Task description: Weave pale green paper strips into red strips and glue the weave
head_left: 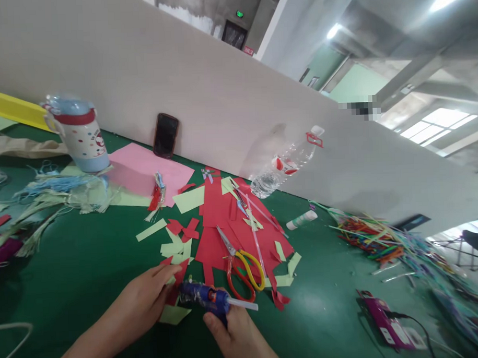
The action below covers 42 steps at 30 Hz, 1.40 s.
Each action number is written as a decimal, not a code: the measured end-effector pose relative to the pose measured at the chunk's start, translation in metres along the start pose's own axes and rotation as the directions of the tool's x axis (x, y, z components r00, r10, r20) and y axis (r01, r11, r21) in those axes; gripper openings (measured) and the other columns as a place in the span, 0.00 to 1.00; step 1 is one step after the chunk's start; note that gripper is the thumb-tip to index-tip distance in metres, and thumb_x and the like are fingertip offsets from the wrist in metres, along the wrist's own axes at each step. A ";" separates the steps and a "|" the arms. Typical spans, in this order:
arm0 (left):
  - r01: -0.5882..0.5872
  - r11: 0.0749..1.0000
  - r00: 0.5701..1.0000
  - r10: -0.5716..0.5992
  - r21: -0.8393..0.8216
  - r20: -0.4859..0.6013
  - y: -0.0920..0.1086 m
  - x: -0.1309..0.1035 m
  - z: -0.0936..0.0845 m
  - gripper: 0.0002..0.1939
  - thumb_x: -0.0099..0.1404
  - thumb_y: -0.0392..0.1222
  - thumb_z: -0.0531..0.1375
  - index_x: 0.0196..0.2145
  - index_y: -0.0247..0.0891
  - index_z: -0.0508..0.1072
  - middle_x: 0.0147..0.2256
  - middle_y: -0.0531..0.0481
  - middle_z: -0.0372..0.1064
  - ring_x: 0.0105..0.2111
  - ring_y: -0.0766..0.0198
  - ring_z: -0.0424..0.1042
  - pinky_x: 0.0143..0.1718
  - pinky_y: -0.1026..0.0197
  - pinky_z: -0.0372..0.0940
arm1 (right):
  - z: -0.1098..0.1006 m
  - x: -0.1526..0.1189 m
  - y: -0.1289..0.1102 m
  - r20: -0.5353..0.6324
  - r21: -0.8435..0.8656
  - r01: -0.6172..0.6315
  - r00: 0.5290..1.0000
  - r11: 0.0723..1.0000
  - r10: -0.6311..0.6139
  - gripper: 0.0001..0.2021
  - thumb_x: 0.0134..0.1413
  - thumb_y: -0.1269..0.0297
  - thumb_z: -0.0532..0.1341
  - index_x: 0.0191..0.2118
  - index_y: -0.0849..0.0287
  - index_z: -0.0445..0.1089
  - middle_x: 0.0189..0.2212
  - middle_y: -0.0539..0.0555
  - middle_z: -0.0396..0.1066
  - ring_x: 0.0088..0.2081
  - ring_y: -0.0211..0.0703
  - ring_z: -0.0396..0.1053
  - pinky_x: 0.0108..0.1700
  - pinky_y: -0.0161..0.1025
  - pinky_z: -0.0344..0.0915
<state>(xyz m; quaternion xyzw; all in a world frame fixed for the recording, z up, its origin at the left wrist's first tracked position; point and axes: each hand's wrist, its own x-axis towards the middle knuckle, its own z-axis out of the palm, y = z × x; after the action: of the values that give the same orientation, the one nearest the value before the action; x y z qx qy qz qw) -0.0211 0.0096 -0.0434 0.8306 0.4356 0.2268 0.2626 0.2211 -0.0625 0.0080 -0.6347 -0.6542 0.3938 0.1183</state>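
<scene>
My left hand [148, 286] grips a piece of red paper [181, 272], its fingers closed on the edge. A blue hot glue gun [206, 296] lies in my right hand [236, 328], with a glue stick poking out of its back end. The gun's tip points left, close to the red paper; whether it touches cannot be made out. Just beyond the gun, scissors [242, 267] with red and yellow handles rest on red paper sheets [215, 242]. Pale green paper scraps [178, 249] lie around both hands.
Behind are a pink sheet [144, 169], a phone [166, 134] against the partition, a patterned flask [83, 135] and a tilted water bottle [285, 164]. A glue stick tube [302, 219], colourful strips [382, 239] and a purple device [388, 320] with a cable lie right.
</scene>
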 end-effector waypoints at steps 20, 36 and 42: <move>0.078 0.994 0.994 -0.072 -0.071 0.085 0.001 -0.002 -0.001 0.21 0.70 0.42 0.52 0.60 0.44 0.64 0.50 0.45 0.76 0.44 0.59 0.78 0.42 0.60 0.72 | 0.001 -0.007 0.025 -0.175 0.071 -0.022 0.984 0.997 0.034 0.26 0.60 0.42 0.58 0.51 0.59 0.73 0.47 0.62 0.74 0.49 0.55 0.72 0.50 0.43 0.69; -0.312 0.865 0.946 0.247 0.392 0.209 0.010 -0.019 0.022 0.16 0.63 0.32 0.56 0.42 0.43 0.81 0.50 0.43 0.77 0.54 0.48 0.71 0.53 0.47 0.67 | -0.124 -0.060 0.139 -0.825 -0.320 -0.432 0.564 0.843 -0.024 0.26 0.58 0.41 0.49 0.44 0.58 0.69 0.40 0.66 0.74 0.41 0.61 0.73 0.42 0.50 0.69; -0.283 0.892 0.958 0.247 0.353 0.144 0.005 -0.022 0.010 0.19 0.66 0.36 0.54 0.50 0.48 0.78 0.51 0.48 0.77 0.52 0.52 0.74 0.52 0.53 0.69 | -0.138 -0.049 0.199 -0.795 -0.343 -0.590 0.596 0.731 0.108 0.33 0.56 0.45 0.45 0.52 0.70 0.65 0.42 0.73 0.73 0.45 0.68 0.72 0.49 0.58 0.66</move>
<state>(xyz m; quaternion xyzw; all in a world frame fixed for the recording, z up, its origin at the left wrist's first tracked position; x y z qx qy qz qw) -0.0232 -0.0135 -0.0504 0.9265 0.3402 0.1345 0.0885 0.4660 -0.0806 -0.0164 -0.8621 -0.4902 -0.0952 0.0862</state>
